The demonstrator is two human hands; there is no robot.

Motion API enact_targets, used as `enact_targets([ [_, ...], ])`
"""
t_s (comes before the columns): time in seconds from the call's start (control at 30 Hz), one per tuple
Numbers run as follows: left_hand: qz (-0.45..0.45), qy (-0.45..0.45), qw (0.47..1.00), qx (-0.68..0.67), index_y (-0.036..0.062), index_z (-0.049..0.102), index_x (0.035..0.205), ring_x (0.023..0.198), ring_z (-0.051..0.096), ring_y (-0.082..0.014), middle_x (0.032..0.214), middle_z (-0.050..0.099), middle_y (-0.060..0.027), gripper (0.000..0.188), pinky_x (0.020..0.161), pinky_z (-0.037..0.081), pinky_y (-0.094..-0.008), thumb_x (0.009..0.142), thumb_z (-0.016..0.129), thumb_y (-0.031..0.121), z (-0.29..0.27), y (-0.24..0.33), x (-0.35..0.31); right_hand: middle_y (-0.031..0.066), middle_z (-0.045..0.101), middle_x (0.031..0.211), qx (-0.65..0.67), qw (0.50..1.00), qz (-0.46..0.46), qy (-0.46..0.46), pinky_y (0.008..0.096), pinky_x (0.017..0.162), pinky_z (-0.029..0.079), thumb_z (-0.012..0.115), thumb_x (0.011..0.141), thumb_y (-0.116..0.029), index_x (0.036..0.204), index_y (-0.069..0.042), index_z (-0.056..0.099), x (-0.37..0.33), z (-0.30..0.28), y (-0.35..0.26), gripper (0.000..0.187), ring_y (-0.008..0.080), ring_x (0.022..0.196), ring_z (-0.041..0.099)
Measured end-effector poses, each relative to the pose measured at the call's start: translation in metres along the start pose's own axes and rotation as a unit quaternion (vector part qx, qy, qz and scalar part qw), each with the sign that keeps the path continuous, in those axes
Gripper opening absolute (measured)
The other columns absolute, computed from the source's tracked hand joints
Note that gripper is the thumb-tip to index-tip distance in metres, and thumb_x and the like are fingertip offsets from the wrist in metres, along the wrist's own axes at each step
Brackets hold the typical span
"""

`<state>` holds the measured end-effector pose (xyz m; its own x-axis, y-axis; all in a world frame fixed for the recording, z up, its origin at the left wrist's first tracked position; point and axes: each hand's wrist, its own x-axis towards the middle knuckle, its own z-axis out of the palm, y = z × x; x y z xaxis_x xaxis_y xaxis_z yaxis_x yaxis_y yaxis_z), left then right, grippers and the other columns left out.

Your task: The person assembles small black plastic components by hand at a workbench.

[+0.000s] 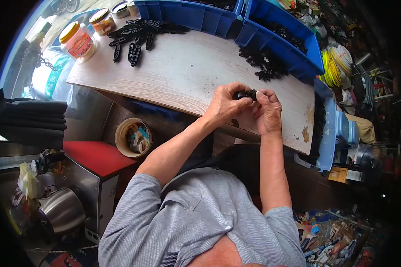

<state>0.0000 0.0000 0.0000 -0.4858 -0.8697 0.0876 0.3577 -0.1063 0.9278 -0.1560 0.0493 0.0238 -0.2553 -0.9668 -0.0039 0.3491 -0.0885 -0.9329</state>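
Near the front edge of the pale wood-grain table (pixel 169 66), both hands are held close together around a small black plastic part (pixel 245 94). My left hand (pixel 229 103) is closed on it, thumb and fingers pinching its left side. At its right end, the fingers of my right hand (pixel 268 111) are bent and pressed against it; they cover that end. Several long black plastic pieces (pixel 134 53) lie in a pile at the far left of the table. Small black parts (pixel 265 62) are heaped at the right, against a blue bin.
Two blue bins (pixel 187 17) (pixel 276 46) with black parts line the table's back. Jars (pixel 78 42) stand at the far left. A light-blue bin (pixel 329 133) sits beyond the right edge. Below the table are a bucket of scraps (pixel 119 139) and a red-topped cabinet (pixel 91 155).
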Motion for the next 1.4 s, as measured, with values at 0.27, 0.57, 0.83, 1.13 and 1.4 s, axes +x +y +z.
enact_targets([
  [0.27, 0.024, 0.013, 1.000, 0.011, -0.0047, 0.066, 0.107, 0.070, 0.061, -0.0069, 0.085, 0.068, -0.0054, 0.029, 0.060, 0.051, -0.0222, 0.086, 0.074, 0.012, -0.003, 0.000, 0.005, -0.0016, 0.065, 0.074, -0.018, 0.999, 0.032, 0.007, 0.0208, 0.055, 0.047, 0.075, 0.088, -0.012, 0.097, -0.008, 0.066, 0.007, 0.003, -0.002, 0.013, 0.0071, 0.055, 0.056],
  [0.57, -0.044, 0.051, 0.997, -0.030, -0.0044, 0.066, 0.093, 0.060, 0.056, -0.0075, 0.075, 0.062, -0.0032, 0.023, 0.055, 0.047, -0.0225, 0.092, 0.066, 0.018, -0.005, 0.016, 0.008, -0.0009, 0.062, 0.070, -0.055, 0.997, 0.045, -0.015, 0.0222, 0.054, 0.048, 0.075, 0.088, -0.013, 0.098, -0.008, 0.066, 0.013, 0.008, 0.000, 0.015, 0.0069, 0.052, 0.052],
  [0.83, -0.049, 0.092, 0.990, -0.098, -0.0025, 0.068, 0.091, 0.059, 0.056, -0.0066, 0.075, 0.063, -0.0036, 0.015, 0.052, 0.048, -0.0215, 0.091, 0.065, 0.012, -0.012, 0.016, 0.004, -0.0002, 0.059, 0.066, -0.141, 0.987, 0.080, -0.014, 0.0217, 0.049, 0.039, 0.076, 0.086, -0.027, 0.090, -0.006, 0.064, 0.017, 0.024, -0.008, 0.024, 0.0074, 0.053, 0.053],
  [1.13, -0.012, 0.066, 0.994, -0.082, -0.0010, 0.069, 0.093, 0.056, 0.055, -0.0061, 0.071, 0.062, -0.0016, 0.014, 0.053, 0.048, -0.0215, 0.091, 0.067, 0.013, -0.017, 0.016, -0.002, -0.0005, 0.048, 0.055, -0.150, 0.989, 0.012, -0.010, 0.0285, 0.045, 0.043, 0.069, 0.087, -0.028, 0.073, -0.009, 0.058, 0.014, 0.032, 0.004, 0.026, 0.0115, 0.044, 0.049],
  [1.4, 0.241, 0.087, 0.791, 0.555, 0.0091, 0.069, 0.093, 0.100, 0.060, -0.0290, 0.093, 0.069, -0.0079, 0.014, 0.083, 0.051, -0.0397, 0.081, 0.071, 0.016, -0.011, 0.006, 0.000, 0.0024, 0.035, 0.045, -0.008, 0.969, 0.023, 0.244, 0.0584, 0.064, 0.060, 0.065, 0.088, -0.036, 0.086, -0.008, 0.055, 0.023, -0.042, -0.024, 0.030, 0.0238, 0.050, 0.057],
])
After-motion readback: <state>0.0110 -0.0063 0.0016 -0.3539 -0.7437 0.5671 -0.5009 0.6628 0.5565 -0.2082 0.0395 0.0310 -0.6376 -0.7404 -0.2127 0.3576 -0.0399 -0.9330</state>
